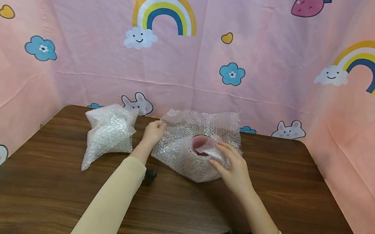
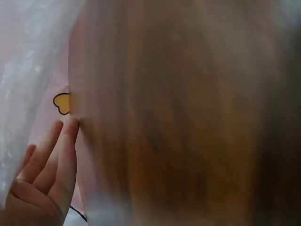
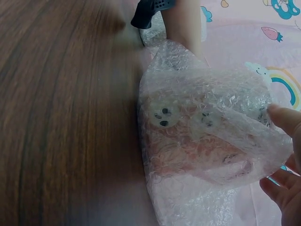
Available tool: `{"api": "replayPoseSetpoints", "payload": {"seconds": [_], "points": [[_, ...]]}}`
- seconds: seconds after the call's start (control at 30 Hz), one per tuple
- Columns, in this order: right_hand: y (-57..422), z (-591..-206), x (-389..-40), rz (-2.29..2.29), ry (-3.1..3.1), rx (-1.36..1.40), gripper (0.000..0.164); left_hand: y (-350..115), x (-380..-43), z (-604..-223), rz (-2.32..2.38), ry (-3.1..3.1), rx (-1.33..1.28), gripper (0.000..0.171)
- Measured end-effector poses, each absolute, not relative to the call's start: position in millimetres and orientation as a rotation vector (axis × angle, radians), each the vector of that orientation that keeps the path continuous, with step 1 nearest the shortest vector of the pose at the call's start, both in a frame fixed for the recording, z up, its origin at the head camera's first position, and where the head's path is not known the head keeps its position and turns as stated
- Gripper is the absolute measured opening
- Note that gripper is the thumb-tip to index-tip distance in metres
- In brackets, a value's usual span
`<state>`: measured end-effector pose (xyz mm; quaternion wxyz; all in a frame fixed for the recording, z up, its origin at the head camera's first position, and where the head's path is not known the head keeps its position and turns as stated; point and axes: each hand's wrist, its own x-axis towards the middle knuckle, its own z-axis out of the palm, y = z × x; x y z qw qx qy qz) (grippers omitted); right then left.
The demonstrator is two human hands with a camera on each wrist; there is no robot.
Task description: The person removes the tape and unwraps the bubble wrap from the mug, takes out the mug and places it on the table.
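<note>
A pink cup, printed with small dark-and-white figures, lies tilted inside a bubble wrap sheet. Its round opening shows in the head view; in the right wrist view the cup is seen through the wrap. My right hand pinches a flap of wrap beside the cup's opening, thumb and fingers on either side. At the sheet's left edge, my left hand pinches the wrap. In the left wrist view that hand's lower fingers are extended, and its thumb is hidden behind wrap.
A closed bubble-wrapped bundle rests to the left on the dark wooden table; its contents cannot be made out. Behind the table's far edge hangs a pink printed cloth, with more cloth at both sides.
</note>
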<state>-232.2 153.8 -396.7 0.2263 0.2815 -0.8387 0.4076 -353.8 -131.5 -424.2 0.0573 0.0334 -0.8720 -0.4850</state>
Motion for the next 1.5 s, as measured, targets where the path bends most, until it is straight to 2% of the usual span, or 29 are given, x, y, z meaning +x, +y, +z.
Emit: {"api": "replayPoseSetpoints", "payload": {"seconds": [0.13,0.6,1.03,1.5], "points": [[153.6,-396.2,-231.4,1.129,-2.3,0.774,0.043,-131.9,-352.0,-425.6,-1.423,-2.707,0.106,0.044],[153.0,-394.4,-229.7,1.13,-2.241,0.71,0.038,-134.7,-340.3,-416.4,-1.291,-2.83,0.036,0.068],[157.8,-386.7,-226.9,1.15,-2.199,0.63,0.044,-125.9,-315.3,-400.3,-1.345,-2.694,-0.049,0.063],[166.0,-379.7,-224.4,1.178,-2.172,0.563,0.059,-111.7,-289.6,-397.4,-1.452,-2.599,-0.285,0.052]]}}
